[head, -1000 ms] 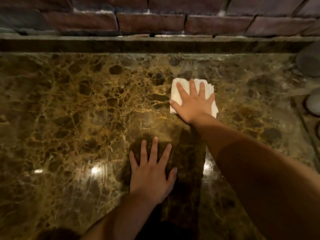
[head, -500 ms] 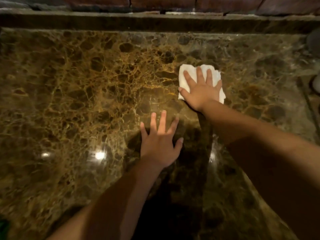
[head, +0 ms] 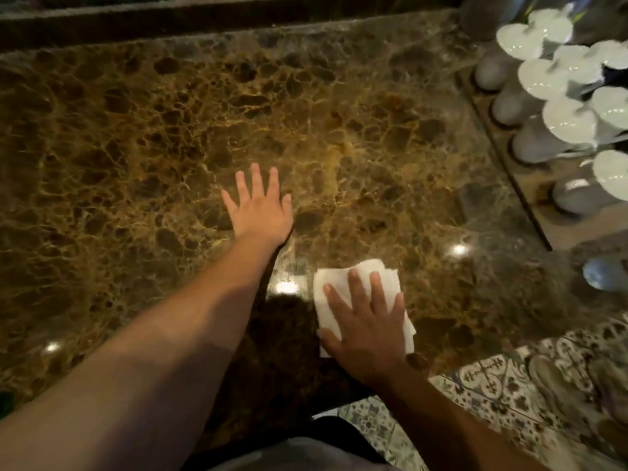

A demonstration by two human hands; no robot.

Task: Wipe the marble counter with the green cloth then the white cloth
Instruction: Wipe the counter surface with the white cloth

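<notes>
Right hand [head: 365, 329] lies flat, fingers spread, pressing white cloth [head: 343, 287] onto marble counter [head: 170, 130] at 5 o'clock near the front edge. Left hand [head: 260, 209] rests flat, fingers spread, empty, at 11 o'clock from the cloth.

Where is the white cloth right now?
The white cloth lies flat under the right hand, near the marble counter front edge, right of the left hand.

right hand [head: 368, 329]: pulled back w/ white cloth [head: 356, 294] from far side to near worktop [head: 136, 130] edge
left hand [head: 260, 209]: now farther out than right
view: tilted right; white cups [head: 530, 144], patterned floor [head: 492, 385] appear
</notes>
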